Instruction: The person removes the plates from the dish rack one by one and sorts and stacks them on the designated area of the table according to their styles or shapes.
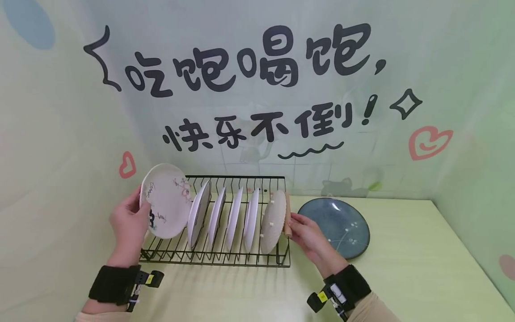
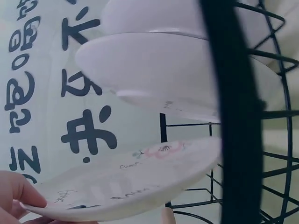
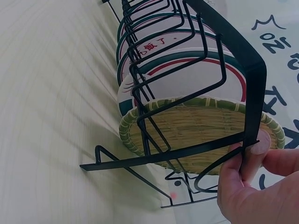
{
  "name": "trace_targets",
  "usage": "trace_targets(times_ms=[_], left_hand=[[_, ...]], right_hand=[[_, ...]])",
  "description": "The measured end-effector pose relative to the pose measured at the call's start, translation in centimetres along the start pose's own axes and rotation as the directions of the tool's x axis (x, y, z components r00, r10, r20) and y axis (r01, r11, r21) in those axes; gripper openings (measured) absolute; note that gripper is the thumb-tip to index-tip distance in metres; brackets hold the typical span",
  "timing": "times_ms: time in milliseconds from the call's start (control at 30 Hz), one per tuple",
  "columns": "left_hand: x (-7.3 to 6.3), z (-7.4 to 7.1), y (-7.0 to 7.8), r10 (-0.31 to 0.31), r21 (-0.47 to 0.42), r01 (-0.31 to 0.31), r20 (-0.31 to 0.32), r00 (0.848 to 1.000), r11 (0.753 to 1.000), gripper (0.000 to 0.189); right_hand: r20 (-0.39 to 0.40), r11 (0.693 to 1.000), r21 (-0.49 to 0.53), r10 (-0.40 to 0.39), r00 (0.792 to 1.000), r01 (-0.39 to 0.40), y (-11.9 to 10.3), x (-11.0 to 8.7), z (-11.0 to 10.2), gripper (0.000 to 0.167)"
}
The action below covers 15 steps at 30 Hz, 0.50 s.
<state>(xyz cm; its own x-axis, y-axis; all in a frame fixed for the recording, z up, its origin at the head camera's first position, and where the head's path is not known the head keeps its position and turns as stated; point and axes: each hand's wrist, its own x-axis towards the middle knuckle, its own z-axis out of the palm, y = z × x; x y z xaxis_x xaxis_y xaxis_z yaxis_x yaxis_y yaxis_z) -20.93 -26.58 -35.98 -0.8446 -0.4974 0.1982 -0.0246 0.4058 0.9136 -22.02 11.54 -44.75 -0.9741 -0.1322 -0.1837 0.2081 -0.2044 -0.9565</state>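
My left hand (image 1: pixel 129 219) pinches the edge of a white plate (image 1: pixel 166 201) with pink flowers and dark lettering. It holds the plate on edge at the left end of a black wire dish rack (image 1: pixel 225 264); the plate's lower part overlaps the wires. Several white plates (image 1: pixel 217 221) stand upright in the slots, their green and red rims showing in the right wrist view. At the rack's right end stands a round woven basket (image 3: pixel 191 133) with a green-bound rim. My right hand (image 1: pixel 307 232) grips the rack's end frame beside the basket, thumb and fingers round the black metal.
A dark blue plate (image 1: pixel 342 230) with white sprigs lies on the pale table (image 1: pixel 410 259), right of the rack and partly behind my right hand. Behind the rack rises a wall hanging (image 1: pixel 241 27) with large black characters, and pale green walls flank the table.
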Motion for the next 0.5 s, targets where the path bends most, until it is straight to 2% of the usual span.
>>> trace_targets(times_ms=[100,200,267,400,500], left_hand=[[0.17,-0.22,0.45,-0.095,-0.131,0.095,0.010,0.995,0.987,0.048],[0.16,-0.11,0.28,-0.150,-0.224,0.150,0.017,0.989,0.963,0.049],[0.08,0.01,0.05,-0.161,-0.270,0.155,0.003,0.987,0.950,0.049],[0.05,0.08,-0.25,-0.151,-0.363,0.121,-0.055,0.987,0.924,0.048],[0.11,0.08,-0.08,-0.136,-0.464,0.073,-0.103,0.985,0.883,0.047]], right_hand=[[-0.007,1.000,0.005,0.004,1.000,-0.004,-0.07,0.19,-0.07,0.046],[-0.007,1.000,0.001,0.006,1.000,-0.006,-0.09,0.25,-0.14,0.045],[-0.006,1.000,0.001,0.006,1.000,-0.006,-0.11,0.22,-0.16,0.045],[0.000,1.000,0.002,0.005,1.000,-0.005,-0.09,0.22,-0.18,0.045],[0.001,1.000,0.001,0.001,1.000,-0.001,-0.05,0.27,-0.18,0.045]])
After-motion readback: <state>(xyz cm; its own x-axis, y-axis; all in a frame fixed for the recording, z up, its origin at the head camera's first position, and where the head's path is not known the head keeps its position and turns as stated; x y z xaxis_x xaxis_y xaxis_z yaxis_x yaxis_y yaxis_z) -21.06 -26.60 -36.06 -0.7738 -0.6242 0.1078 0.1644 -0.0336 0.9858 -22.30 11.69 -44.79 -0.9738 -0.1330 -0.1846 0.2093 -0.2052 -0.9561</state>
